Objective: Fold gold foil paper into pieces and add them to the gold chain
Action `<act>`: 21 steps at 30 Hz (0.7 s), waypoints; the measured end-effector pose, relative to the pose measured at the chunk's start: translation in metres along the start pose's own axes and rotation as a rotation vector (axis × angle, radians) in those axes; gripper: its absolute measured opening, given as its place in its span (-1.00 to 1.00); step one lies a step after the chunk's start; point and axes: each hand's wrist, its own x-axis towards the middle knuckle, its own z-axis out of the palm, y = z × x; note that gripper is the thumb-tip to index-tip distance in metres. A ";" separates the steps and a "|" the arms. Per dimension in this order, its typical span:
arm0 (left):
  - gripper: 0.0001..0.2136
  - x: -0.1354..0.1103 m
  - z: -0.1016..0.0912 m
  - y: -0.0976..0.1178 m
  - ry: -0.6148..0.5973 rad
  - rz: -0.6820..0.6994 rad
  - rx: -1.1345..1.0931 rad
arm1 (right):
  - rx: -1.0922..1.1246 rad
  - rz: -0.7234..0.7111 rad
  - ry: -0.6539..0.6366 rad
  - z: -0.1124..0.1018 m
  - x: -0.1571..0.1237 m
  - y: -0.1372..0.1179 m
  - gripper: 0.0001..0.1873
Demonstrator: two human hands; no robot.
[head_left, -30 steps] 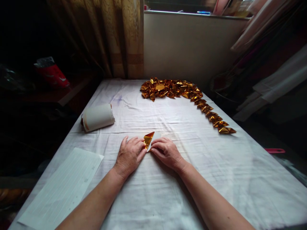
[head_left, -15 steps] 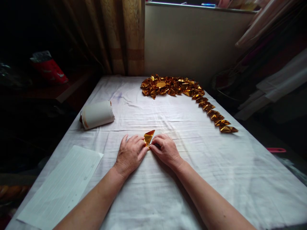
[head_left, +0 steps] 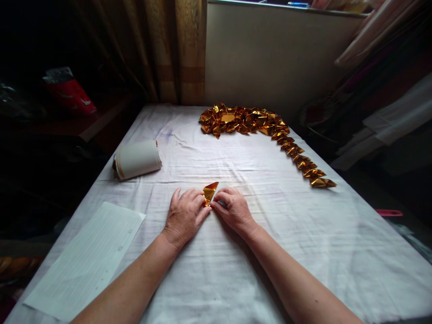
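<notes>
A small piece of folded gold foil paper (head_left: 209, 191) lies on the white cloth between my hands, its pointed tip facing away from me. My left hand (head_left: 187, 210) rests over its left side, thumb and fingers closed on the near edge. With thumb and forefinger pinched, my right hand (head_left: 233, 207) grips the lower right corner. My fingers cover the near part of the foil. Farther back, a string of folded gold foil pieces (head_left: 249, 120) lies coiled, with a tail running down the right side.
A white-backed roll (head_left: 137, 159) lies on the left of the cloth-covered table (head_left: 286, 270). Nearer is a lined paper sheet (head_left: 87, 261). A red container (head_left: 70, 92) stands on a dark side table. A curtain (head_left: 172, 49) hangs behind, and clothes (head_left: 398, 117) hang at right.
Both hands stay at the foil piece with almost the same grip. The whole view has shifted slightly; the roll, sheet and foil string lie where they were.
</notes>
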 end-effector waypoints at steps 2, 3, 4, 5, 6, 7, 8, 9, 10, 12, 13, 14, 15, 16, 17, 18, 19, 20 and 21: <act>-0.90 0.000 0.000 0.000 -0.003 0.000 0.000 | -0.005 0.016 -0.004 0.000 0.001 0.000 -0.92; -0.90 0.000 -0.001 0.000 -0.002 0.002 0.000 | -0.011 0.024 -0.006 0.000 0.002 0.000 -0.92; -0.90 0.000 -0.001 0.000 0.001 0.003 -0.001 | -0.016 0.031 -0.007 0.000 0.003 -0.001 -0.92; -0.89 0.000 -0.001 0.001 0.004 0.004 -0.002 | -0.019 0.037 -0.008 0.000 0.003 -0.001 -0.91; -0.89 0.000 -0.001 0.001 0.007 0.003 -0.004 | -0.021 0.043 -0.009 0.001 0.003 -0.001 -0.91; -0.89 0.000 -0.001 0.001 0.009 -0.001 -0.005 | -0.022 0.048 -0.008 0.001 0.004 -0.002 -0.90; -0.89 0.000 -0.001 0.002 0.009 -0.004 -0.008 | -0.023 0.052 -0.007 0.002 0.004 -0.002 -0.90; -0.90 0.000 -0.001 0.002 0.011 -0.010 -0.010 | -0.025 0.054 -0.005 0.002 0.003 -0.002 -0.90; -0.90 0.000 -0.001 0.003 0.014 -0.018 -0.013 | -0.029 0.056 -0.001 0.003 0.003 -0.002 -0.91; -0.91 0.000 -0.001 0.003 0.025 -0.035 -0.017 | -0.046 0.059 0.009 0.003 0.003 -0.002 -0.92; -0.91 0.001 -0.001 0.004 0.031 -0.042 -0.017 | -0.058 0.053 0.009 0.002 0.002 -0.002 -0.91; -0.91 0.001 0.000 0.004 0.035 -0.048 -0.018 | -0.069 0.040 0.005 0.001 0.002 -0.002 -0.90; -0.91 0.001 0.000 0.004 0.035 -0.052 -0.018 | -0.078 0.024 -0.002 0.000 0.001 -0.001 -0.89; -0.91 0.001 0.000 0.004 0.032 -0.053 -0.020 | -0.084 0.006 -0.011 -0.001 0.001 -0.001 -0.88; -0.90 0.001 0.000 0.004 0.028 -0.053 -0.021 | -0.087 -0.008 -0.019 -0.003 0.000 0.001 -0.87; -0.90 0.001 0.000 0.004 0.023 -0.053 -0.023 | -0.086 -0.015 -0.024 -0.005 -0.001 0.002 -0.87; -0.90 0.001 0.000 0.003 0.018 -0.054 -0.024 | -0.083 -0.016 -0.026 -0.006 -0.001 0.004 -0.87; -0.90 0.000 -0.001 0.004 0.015 -0.056 -0.025 | -0.078 -0.013 -0.024 -0.008 -0.002 0.006 -0.88; -0.91 0.001 -0.001 0.004 0.013 -0.059 -0.026 | -0.072 -0.010 -0.020 -0.010 -0.003 0.008 -0.90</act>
